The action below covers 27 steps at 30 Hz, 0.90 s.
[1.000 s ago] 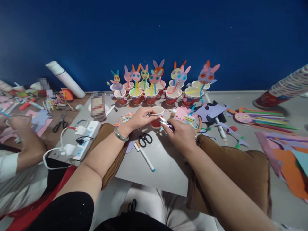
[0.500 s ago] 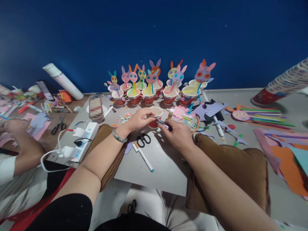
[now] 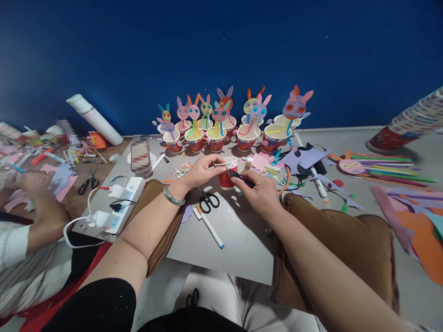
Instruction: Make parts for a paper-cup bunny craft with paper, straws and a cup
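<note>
A red paper cup [image 3: 226,180] with a white rim stands in front of me. My left hand [image 3: 205,170] pinches the left side of its rim between thumb and fingers. In my right hand [image 3: 261,191] is a dark slim tool [image 3: 240,178], its tip against the cup's right side; its exact kind is hard to make out. Below the cup lie black-handled scissors [image 3: 209,203] and a white marker with a blue end [image 3: 212,230]. A glue stick [image 3: 248,161] stands just right of the cup.
Behind, several finished paper cups [image 3: 217,143] carry rabbit-faced figures. A power strip [image 3: 126,203] lies left, brown cushions [image 3: 339,249] under my forearms. Paper scraps [image 3: 301,159] and a stack of cups [image 3: 398,129] are right. A co-worker's hand [image 3: 36,184] is at far left.
The cup now shows more of its red side, and the dark tool's tip has come against it. The whole view has shifted slightly.
</note>
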### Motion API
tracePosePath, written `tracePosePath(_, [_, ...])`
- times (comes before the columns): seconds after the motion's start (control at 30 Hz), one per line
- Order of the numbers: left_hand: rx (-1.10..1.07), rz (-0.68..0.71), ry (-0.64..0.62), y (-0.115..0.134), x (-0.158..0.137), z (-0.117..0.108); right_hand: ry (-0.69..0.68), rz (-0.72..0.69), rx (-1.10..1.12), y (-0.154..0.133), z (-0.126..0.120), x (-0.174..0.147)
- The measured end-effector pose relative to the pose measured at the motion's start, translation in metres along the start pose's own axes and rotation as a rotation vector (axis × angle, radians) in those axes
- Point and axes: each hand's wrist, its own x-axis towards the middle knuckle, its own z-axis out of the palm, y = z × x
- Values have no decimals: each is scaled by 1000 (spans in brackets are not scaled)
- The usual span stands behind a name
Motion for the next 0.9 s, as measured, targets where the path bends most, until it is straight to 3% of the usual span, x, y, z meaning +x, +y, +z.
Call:
tracePosePath(0.27, [-39, -10, 2, -2, 0, 1, 21, 0, 31, 0, 1, 1])
tracePosePath(0.43, [44, 16, 50, 0, -1, -1, 66, 15, -9, 0, 1, 0])
tracePosePath(0.6, [154, 42, 86, 1, -1, -3, 99, -6, -134, 0, 0, -2])
tracePosePath(0.9, [205, 77, 36, 5, -2, -2, 79, -54, -387, 1, 2, -4])
